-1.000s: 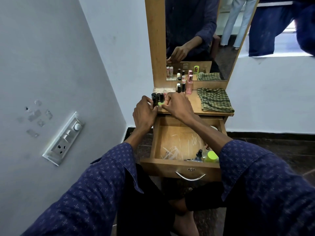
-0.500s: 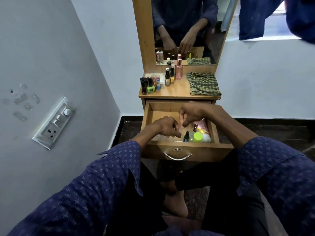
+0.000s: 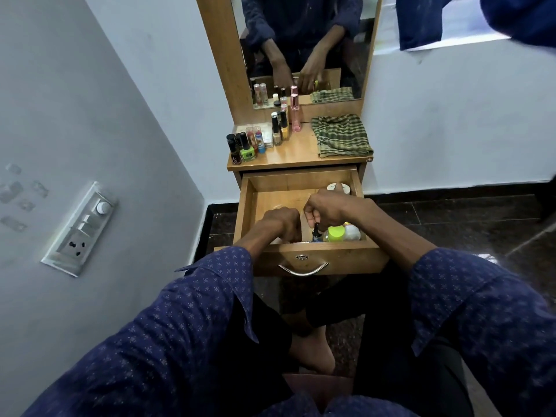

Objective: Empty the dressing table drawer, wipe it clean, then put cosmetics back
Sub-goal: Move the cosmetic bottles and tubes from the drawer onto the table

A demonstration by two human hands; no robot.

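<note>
The wooden drawer (image 3: 245, 206) of the dressing table stands pulled out. Both my hands are down inside its front half. My right hand (image 3: 326, 210) pinches the black cap of a small dark bottle (image 3: 316, 234) near the front wall. My left hand (image 3: 282, 222) is curled over the drawer floor at the front; what its fingers hold is hidden. Beside the dark bottle lie a lime-green capped jar (image 3: 335, 233) and a white item (image 3: 352, 233). A round pale tin (image 3: 337, 187) sits at the drawer's back right.
On the table top (image 3: 298, 153) stand several nail polish bottles (image 3: 243, 149), tubes and a pink bottle (image 3: 295, 112) at the left, and a folded green checked cloth (image 3: 341, 135) at the right. A mirror (image 3: 304, 46) rises behind. A switch panel (image 3: 79, 228) is on the left wall.
My hands left the bottles on the table top and dropped into the drawer. The right hand has now closed on the dark bottle's cap; the left moved toward the front wall.
</note>
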